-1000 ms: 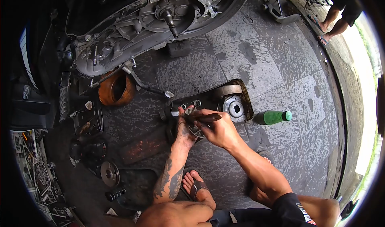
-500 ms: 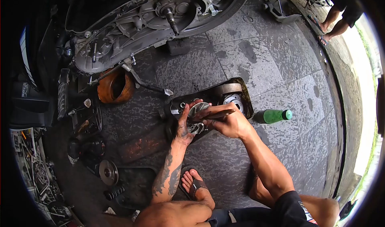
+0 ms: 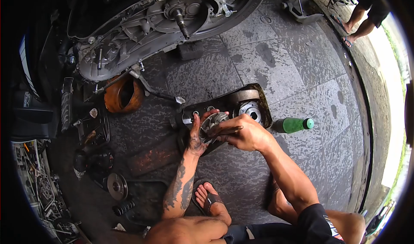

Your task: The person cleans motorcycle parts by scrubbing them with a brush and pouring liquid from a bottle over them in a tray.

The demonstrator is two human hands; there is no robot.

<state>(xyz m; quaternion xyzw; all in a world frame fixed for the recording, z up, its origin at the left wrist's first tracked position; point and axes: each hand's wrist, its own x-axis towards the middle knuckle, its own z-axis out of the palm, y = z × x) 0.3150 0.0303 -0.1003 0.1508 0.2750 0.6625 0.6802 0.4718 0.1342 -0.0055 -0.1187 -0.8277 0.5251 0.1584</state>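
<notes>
Over the near edge of a dark tray (image 3: pixel 266 98), my left hand (image 3: pixel 197 141) is closed around a round, finned metal pulley face (image 3: pixel 214 120). My right hand (image 3: pixel 249 134) pinches a slim brown stick-like tool (image 3: pixel 230 130), whose working end is hidden against the pulley face. Past the hands, the tray contains a metal drum (image 3: pixel 244 96) and a round metal plate (image 3: pixel 250 110) with a hole at its centre. Dark grime marks the fingers of my left hand.
A green bottle (image 3: pixel 294 125) lies right of the tray. The opened scooter engine case (image 3: pixel 142 34) fills the upper left, above an orange container (image 3: pixel 123 94). A metal disc (image 3: pixel 117 186) is at lower left. Another person's legs (image 3: pixel 361 26) show at upper right.
The pulley face has tilted and turned in my left hand. My right hand has shifted slightly down with the brown tool, which points at a different angle.
</notes>
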